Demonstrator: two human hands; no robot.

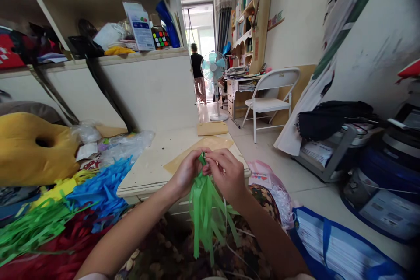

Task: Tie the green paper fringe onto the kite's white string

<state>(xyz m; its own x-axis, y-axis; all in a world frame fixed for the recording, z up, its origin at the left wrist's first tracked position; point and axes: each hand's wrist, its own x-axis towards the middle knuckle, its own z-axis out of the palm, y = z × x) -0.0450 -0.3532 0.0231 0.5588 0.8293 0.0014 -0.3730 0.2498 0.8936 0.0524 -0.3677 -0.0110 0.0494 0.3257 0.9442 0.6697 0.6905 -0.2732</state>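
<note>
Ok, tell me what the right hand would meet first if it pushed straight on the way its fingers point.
The right hand points left, fingers on the green tassel top; it would likely meet the left hand just beyond.

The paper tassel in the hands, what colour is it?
Bright green tassel, seen in the head view.

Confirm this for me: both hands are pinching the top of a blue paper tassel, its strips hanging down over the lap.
Not quite: the tassel is green, not blue. In the head view, the left hand and right hand pinch the top of a green paper tassel, its strips hanging down over the lap. The blue fringe lies apart, to the left.
</note>
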